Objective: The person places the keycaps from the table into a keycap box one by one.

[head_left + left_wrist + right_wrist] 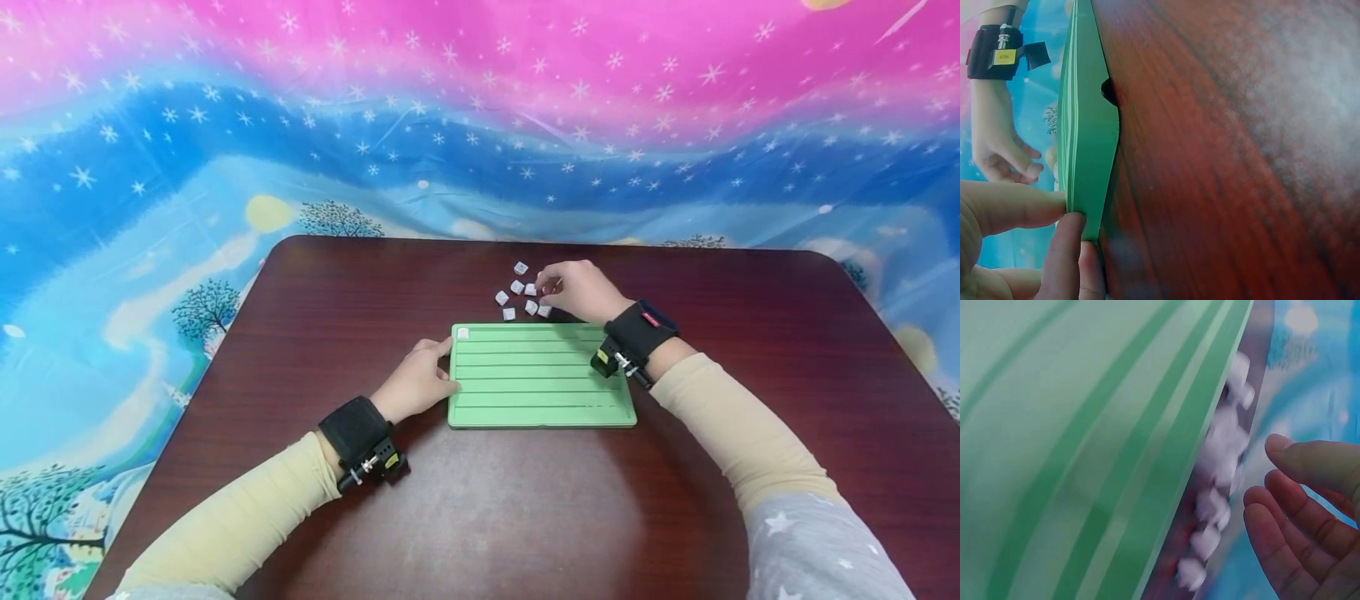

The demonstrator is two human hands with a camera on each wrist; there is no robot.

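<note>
I see the left hand (415, 381) pinching a green, grooved rectangular board (542, 383); the right hand (581, 289), thumb and fingers parted, is beside small white cubes (517, 287)

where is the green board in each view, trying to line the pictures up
Head: the green board lies just below the picture's centre, seen from above.
Left wrist: the green board is a narrow upright strip left of centre, seen nearly edge-on.
Right wrist: the green board fills much of the left side, its edge slanting.
Shared landmark: the right hand, right of centre in head, at the left in left wrist, at the right in right wrist.
</note>
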